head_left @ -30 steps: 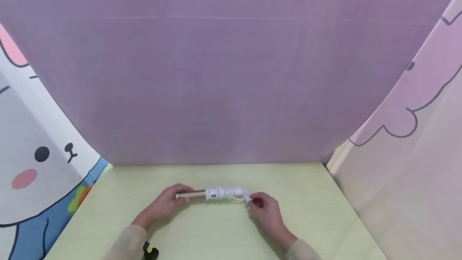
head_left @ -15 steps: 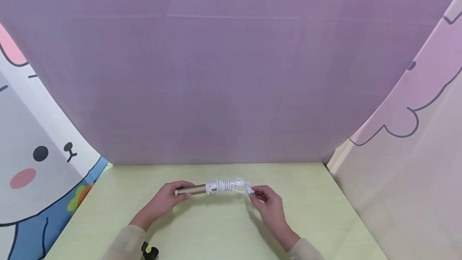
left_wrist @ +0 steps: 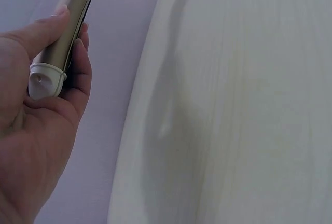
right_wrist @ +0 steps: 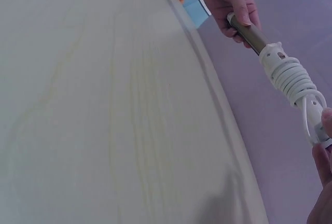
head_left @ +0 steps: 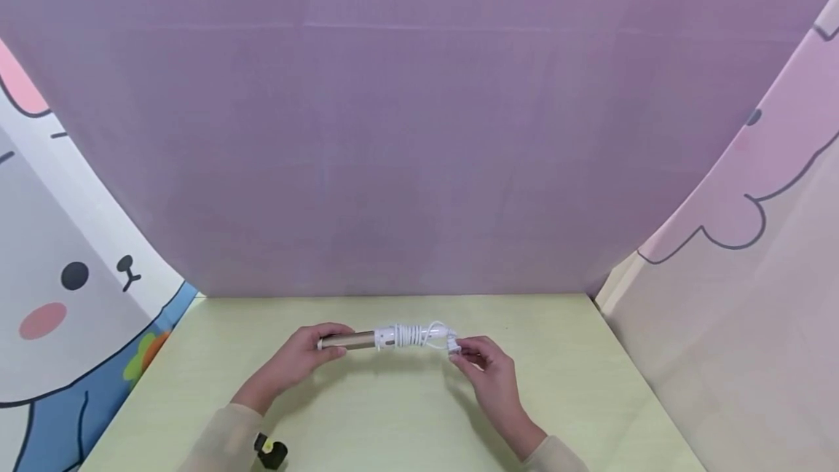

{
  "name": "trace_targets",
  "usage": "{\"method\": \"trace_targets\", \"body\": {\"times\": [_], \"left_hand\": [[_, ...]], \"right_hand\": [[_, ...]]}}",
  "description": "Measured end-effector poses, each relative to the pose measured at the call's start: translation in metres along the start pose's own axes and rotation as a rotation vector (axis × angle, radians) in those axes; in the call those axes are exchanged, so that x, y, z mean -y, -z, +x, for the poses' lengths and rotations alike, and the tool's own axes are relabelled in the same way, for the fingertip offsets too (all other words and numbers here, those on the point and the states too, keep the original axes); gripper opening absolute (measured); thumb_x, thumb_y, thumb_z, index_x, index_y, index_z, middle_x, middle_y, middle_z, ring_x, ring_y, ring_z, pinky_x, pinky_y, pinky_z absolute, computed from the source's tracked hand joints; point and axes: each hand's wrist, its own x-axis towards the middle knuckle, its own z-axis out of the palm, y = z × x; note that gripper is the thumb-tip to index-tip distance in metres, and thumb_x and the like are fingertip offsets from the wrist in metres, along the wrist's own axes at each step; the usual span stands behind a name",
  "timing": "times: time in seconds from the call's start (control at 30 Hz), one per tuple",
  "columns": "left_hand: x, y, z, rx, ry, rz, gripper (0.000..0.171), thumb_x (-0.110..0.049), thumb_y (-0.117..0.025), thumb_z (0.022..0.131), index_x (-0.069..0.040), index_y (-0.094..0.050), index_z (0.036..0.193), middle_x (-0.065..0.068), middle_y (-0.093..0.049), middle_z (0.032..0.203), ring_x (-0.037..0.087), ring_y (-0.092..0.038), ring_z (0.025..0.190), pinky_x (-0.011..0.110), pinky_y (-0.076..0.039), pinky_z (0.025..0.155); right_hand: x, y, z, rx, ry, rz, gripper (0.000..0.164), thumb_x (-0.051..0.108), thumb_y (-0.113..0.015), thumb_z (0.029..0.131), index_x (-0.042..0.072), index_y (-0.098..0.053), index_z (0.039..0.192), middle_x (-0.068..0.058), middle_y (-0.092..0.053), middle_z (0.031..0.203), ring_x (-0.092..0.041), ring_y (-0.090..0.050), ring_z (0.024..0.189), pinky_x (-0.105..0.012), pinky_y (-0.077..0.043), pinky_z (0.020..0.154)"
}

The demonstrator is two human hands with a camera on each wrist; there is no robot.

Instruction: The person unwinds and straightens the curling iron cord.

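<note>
A hair straightener (head_left: 387, 337) with a gold barrel and a white handle is held level above the table, its white cord (head_left: 409, 335) wound in several turns round the handle. My left hand (head_left: 303, 357) grips the barrel near its white tip; the left wrist view shows the thumb on the gold side (left_wrist: 65, 32) and fingers curled underneath. At the handle's far end, my right hand (head_left: 488, 377) pinches the white plug (head_left: 453, 343) between thumb and fingers. That plug is mostly covered by the fingers in the right wrist view, where the wound cord (right_wrist: 293, 81) shows plainly.
The pale yellow-green table (head_left: 393, 414) lies under both hands. Behind it rises a purple backdrop (head_left: 406, 151). A cartoon-printed cloth (head_left: 98, 224) hangs at the left and a pink and white one (head_left: 741, 297) at the right. A black object (head_left: 271, 451) sits by the left sleeve.
Both hands have raised the hair straightener slightly and moved it a little away from me, chiefly in the first half second. The hold of each hand looks the same.
</note>
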Motion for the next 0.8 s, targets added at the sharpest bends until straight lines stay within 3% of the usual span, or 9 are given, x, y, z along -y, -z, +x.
{"method": "trace_targets", "body": {"times": [0.33, 0.5, 0.8], "left_hand": [[0.001, 0.002, -0.002, 0.018, -0.02, -0.021, 0.037, -0.021, -0.078, 0.106, -0.008, -0.073, 0.141, 0.012, -0.075, 0.132, 0.029, -0.062, 0.102, 0.033, -0.049, 0.086], [-0.001, 0.001, -0.002, 0.025, -0.032, -0.014, 0.037, -0.022, -0.078, 0.106, -0.009, -0.073, 0.14, 0.01, -0.075, 0.131, 0.032, -0.063, 0.105, 0.033, -0.049, 0.089], [-0.003, 0.003, -0.002, 0.041, -0.033, -0.022, 0.035, -0.02, -0.076, 0.107, -0.012, -0.073, 0.141, 0.008, -0.075, 0.132, 0.026, -0.065, 0.106, 0.033, -0.051, 0.091]], "right_hand": [[0.005, -0.003, 0.001, -0.016, 0.013, -0.075, 0.025, -0.003, -0.092, 0.085, 0.005, -0.084, 0.107, -0.007, -0.078, 0.105, -0.017, -0.078, 0.092, -0.029, -0.063, 0.084], [0.01, -0.006, 0.001, -0.017, 0.049, -0.095, 0.026, -0.005, -0.092, 0.084, 0.002, -0.083, 0.107, -0.008, -0.077, 0.105, -0.019, -0.078, 0.092, -0.029, -0.063, 0.085], [0.009, -0.007, 0.003, -0.049, 0.104, -0.066, 0.025, -0.006, -0.093, 0.082, 0.002, -0.08, 0.101, -0.013, -0.073, 0.103, -0.024, -0.076, 0.093, -0.029, -0.063, 0.085]]}}
